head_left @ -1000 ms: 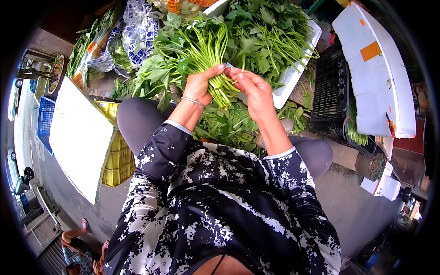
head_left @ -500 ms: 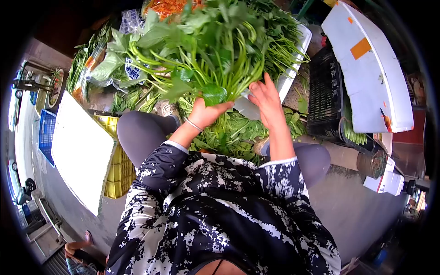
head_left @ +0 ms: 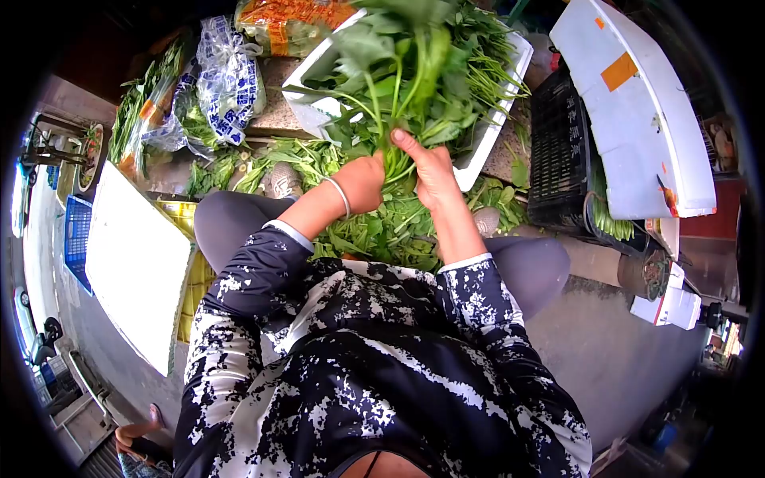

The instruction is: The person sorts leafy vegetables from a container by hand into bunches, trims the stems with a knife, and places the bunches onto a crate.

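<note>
A bunch of long-stemmed leafy greens (head_left: 394, 95) stands up between my two hands, its top leaves blurred by motion. My left hand (head_left: 362, 183), with a bangle at the wrist, is closed round the lower stems. On the other side of them, my right hand (head_left: 434, 169) grips the stems, thumb pointing up along the bunch. Just beyond is a white foam box (head_left: 307, 107) heaped with more greens (head_left: 486, 72). Loose leaves (head_left: 382, 231) cover the ground beneath my hands, between my feet.
Bagged vegetables (head_left: 227, 84) lie at the far left, near an orange-printed bag (head_left: 291, 20). A black crate (head_left: 558, 151) and a tilted white foam panel (head_left: 637, 111) stand at right. Another white panel (head_left: 131, 263) leans on a yellow crate (head_left: 195, 295) at left.
The bunch has drawn in from a wide spread to a narrower upright shape, baring the foam box's left side. My right hand, open before, has closed on the stems.
</note>
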Action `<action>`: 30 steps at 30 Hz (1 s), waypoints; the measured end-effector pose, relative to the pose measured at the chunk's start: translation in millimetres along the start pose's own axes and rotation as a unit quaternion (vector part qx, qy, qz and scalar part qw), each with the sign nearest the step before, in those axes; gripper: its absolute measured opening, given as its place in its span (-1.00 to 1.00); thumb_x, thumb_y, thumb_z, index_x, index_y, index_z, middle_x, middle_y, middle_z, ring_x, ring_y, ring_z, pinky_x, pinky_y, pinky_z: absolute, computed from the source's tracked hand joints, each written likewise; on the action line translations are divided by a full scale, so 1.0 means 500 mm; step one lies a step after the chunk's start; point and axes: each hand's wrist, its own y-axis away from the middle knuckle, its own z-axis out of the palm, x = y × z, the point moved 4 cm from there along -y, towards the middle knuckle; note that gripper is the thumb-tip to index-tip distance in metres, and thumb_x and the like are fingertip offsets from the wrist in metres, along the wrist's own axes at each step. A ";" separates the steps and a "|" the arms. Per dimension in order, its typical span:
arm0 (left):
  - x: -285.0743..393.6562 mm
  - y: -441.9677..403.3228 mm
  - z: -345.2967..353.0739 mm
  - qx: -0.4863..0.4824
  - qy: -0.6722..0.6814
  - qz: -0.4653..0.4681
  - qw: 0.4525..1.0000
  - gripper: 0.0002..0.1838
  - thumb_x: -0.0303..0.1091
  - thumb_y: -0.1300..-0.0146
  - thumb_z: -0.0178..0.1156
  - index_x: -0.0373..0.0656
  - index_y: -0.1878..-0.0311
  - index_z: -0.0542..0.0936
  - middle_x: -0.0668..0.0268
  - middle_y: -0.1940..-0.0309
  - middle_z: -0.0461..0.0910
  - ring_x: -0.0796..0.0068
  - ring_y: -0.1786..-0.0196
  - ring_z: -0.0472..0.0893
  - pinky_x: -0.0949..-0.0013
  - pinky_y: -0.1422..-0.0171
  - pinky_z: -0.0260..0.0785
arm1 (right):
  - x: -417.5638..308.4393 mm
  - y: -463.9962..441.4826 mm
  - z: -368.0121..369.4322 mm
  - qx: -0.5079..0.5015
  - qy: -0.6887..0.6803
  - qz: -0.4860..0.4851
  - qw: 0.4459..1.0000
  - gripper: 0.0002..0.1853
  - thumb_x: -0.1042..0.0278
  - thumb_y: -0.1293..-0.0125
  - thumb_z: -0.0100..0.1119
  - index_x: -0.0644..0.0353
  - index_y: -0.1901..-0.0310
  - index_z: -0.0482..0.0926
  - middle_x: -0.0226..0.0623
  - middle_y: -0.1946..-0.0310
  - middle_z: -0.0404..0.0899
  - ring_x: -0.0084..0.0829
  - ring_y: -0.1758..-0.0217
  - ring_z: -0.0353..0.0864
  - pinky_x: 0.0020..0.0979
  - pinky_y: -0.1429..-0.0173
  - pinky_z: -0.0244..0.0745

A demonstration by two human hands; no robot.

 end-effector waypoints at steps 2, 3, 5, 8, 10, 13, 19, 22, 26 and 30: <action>0.017 0.004 -0.006 -0.032 -0.061 -0.017 0.997 -0.54 -0.56 0.18 0.03 -0.50 0.12 0.23 -0.12 0.41 0.49 -0.02 0.27 0.52 0.21 0.18 0.39 | 0.018 -0.003 -0.014 0.042 -0.021 -0.046 0.998 -0.39 0.34 0.08 0.37 0.29 -0.02 0.32 -0.28 0.10 0.44 -0.46 0.05 0.41 -0.44 -0.03 0.33; 0.014 0.005 -0.004 -0.034 -0.060 -0.018 0.997 -0.54 -0.56 0.18 0.03 -0.50 0.12 0.23 -0.12 0.41 0.49 -0.02 0.27 0.52 0.21 0.18 0.39 | 0.017 0.008 -0.016 0.052 -0.025 -0.035 0.998 -0.35 0.34 0.07 0.36 0.28 -0.06 0.28 -0.28 0.06 0.41 -0.45 0.01 0.39 -0.43 -0.07 0.29; 0.008 0.001 -0.009 0.012 -0.036 0.002 0.999 -0.57 -0.55 0.18 0.04 -0.50 0.15 0.25 -0.13 0.40 0.49 -0.03 0.27 0.52 0.20 0.18 0.39 | 0.039 0.011 -0.041 0.031 -0.066 -0.040 0.997 -0.29 0.35 0.07 0.36 0.26 -0.11 0.20 -0.28 0.02 0.38 -0.44 -0.03 0.35 -0.41 -0.14 0.22; 0.002 -0.009 -0.022 -0.076 -0.010 -0.037 0.996 -0.38 -0.37 0.19 0.24 -0.52 0.07 0.23 -0.16 0.30 0.47 -0.01 0.16 0.49 0.23 0.07 0.36 | 0.048 0.021 -0.057 -0.029 -0.112 -0.055 0.992 -0.19 0.37 0.07 0.36 0.21 -0.18 0.07 -0.27 -0.03 0.32 -0.42 -0.11 0.28 -0.38 -0.24 0.09; 0.002 -0.014 -0.019 -0.102 -0.010 -0.027 0.994 -0.44 -0.44 0.19 0.22 -0.51 0.11 0.24 -0.16 0.32 0.48 -0.02 0.19 0.51 0.22 0.11 0.38 | 0.044 0.032 -0.045 -0.051 -0.082 -0.070 0.993 -0.14 0.40 0.07 0.35 0.17 -0.21 -0.03 -0.26 -0.04 0.31 -0.38 -0.13 0.26 -0.36 -0.28 0.04; 0.026 -0.018 -0.026 -0.117 -0.052 -0.057 0.990 -0.50 -0.50 0.19 0.16 -0.52 0.14 0.24 -0.14 0.39 0.50 -0.03 0.24 0.53 0.22 0.19 0.41 | 0.032 0.033 -0.025 -0.043 -0.053 -0.051 0.996 -0.17 0.40 0.08 0.35 0.19 -0.20 0.02 -0.28 -0.03 0.32 -0.39 -0.11 0.28 -0.37 -0.26 0.07; 0.065 -0.012 -0.022 -0.011 -0.092 0.004 0.996 -0.65 -0.55 0.19 0.08 -0.41 0.25 0.26 -0.08 0.49 0.51 0.03 0.38 0.56 0.19 0.31 0.42 | 0.086 -0.008 -0.090 0.127 -0.180 -0.065 0.973 -0.58 0.31 0.01 0.25 0.13 0.09 0.38 -0.41 0.22 0.46 -0.49 0.18 0.45 -0.43 0.07 0.36; 0.046 -0.018 0.000 0.054 -0.015 0.001 0.998 -0.65 -0.51 0.16 0.10 -0.35 0.26 0.25 -0.05 0.55 0.49 -0.04 0.43 0.52 0.12 0.36 0.38 | 0.096 -0.011 -0.116 0.145 -0.192 -0.047 0.970 -0.71 0.24 0.01 0.24 0.06 0.23 0.45 -0.47 0.35 0.50 -0.51 0.24 0.47 -0.41 0.14 0.37; 0.021 -0.021 0.039 0.082 0.063 0.002 0.995 -0.48 -0.40 0.20 0.23 -0.37 0.17 0.23 -0.11 0.48 0.49 -0.09 0.34 0.51 0.10 0.25 0.37 | 0.099 0.003 -0.119 0.169 -0.180 -0.054 0.968 -0.78 0.35 -0.01 0.23 0.14 0.28 0.46 -0.40 0.36 0.51 -0.49 0.30 0.50 -0.40 0.20 0.44; 0.030 -0.010 0.049 0.112 0.160 -0.056 0.979 -0.28 -0.29 0.27 0.33 -0.44 0.05 0.23 -0.13 0.34 0.49 -0.03 0.22 0.52 0.16 0.12 0.37 | 0.068 0.018 -0.086 0.168 -0.144 -0.060 0.973 -0.66 0.53 0.07 0.28 0.27 0.19 0.46 -0.33 0.30 0.52 -0.47 0.25 0.51 -0.45 0.19 0.46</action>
